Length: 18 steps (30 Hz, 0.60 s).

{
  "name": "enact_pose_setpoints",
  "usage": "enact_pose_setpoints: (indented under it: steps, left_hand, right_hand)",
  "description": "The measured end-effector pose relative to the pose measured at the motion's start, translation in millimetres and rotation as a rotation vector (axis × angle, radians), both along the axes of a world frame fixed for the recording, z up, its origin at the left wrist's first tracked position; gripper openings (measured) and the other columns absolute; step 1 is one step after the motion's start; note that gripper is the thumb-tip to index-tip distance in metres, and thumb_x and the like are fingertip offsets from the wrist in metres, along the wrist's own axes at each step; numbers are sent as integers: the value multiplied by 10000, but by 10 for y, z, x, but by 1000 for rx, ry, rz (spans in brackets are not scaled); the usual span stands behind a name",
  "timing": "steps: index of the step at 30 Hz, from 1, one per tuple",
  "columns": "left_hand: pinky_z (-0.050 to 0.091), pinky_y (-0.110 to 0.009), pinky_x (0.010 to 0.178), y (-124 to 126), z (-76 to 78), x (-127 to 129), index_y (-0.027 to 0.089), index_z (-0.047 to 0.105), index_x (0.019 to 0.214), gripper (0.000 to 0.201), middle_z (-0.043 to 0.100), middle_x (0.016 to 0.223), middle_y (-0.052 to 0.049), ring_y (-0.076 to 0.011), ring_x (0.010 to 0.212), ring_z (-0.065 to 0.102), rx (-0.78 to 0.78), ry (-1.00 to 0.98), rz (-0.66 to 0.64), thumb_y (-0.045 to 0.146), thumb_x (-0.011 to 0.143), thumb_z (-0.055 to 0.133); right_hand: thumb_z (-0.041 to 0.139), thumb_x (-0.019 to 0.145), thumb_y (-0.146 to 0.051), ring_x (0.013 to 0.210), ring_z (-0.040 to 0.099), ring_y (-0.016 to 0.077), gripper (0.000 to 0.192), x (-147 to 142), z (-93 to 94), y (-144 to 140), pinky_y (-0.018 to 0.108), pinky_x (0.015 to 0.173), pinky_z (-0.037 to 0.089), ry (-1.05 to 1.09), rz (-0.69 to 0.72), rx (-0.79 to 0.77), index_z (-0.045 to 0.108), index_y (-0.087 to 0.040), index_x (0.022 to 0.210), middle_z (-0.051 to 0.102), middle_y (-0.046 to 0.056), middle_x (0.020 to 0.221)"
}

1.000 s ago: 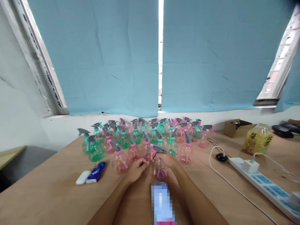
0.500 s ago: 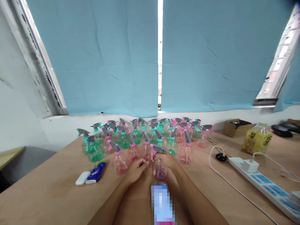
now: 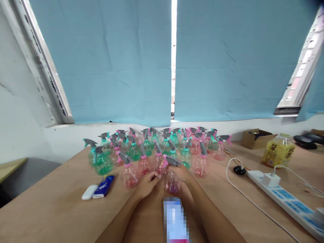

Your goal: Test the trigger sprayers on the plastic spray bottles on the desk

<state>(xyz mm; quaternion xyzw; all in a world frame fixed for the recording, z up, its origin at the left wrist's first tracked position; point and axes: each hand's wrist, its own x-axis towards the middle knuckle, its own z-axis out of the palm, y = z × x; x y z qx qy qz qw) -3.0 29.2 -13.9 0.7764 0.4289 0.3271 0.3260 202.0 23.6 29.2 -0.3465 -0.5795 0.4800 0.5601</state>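
Note:
A clear pinkish spray bottle (image 3: pixel 173 184) with a grey and pink trigger head stands in front of me. My right hand (image 3: pixel 179 171) is wrapped round its neck, just under the head. My left hand (image 3: pixel 149 184) rests to the left of that bottle, its fingers curled in; what they hold, if anything, I cannot make out. Close beside my left hand stands another pink spray bottle (image 3: pixel 130 176). Further pink bottles (image 3: pixel 145 164) and several green spray bottles (image 3: pixel 103 162) crowd together behind both hands.
Between my forearms lies a phone (image 3: pixel 174 216), its screen blurred. A white case (image 3: pixel 89 192) and a blue packet (image 3: pixel 104 186) are at left. On the right are a power strip (image 3: pixel 286 197) with cables, a yellow-labelled jug (image 3: pixel 278 152) and a cardboard box (image 3: pixel 255 139).
The trigger head of the bottle in my right hand has shifted and tilted slightly. My left hand stays almost where it was. The other bottles have not moved.

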Motion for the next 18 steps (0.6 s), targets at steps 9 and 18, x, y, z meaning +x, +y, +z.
enact_pose_setpoints:
  steps: [9,18]
  left_hand:
    - [388,-244,671,-51,34,2,180,551,750,402,566,714,28,-156,733,538,30,44,1,520,950,473]
    - [375,-243,657,-174,90,49,178,585,761,303,644,764,9,-149,715,558,90,198,-36,385,949,467]
  right_hand:
    - [655,672,-240,651,587,164,75,-68,-74,30,301,679,477,36,-101,40,685,-185,714,657,-1,660]
    - [513,916,-308,779,602,170,224,-101,-213,-82,300,756,483,-73,-300,413,637,-195,1064,659,31,871]
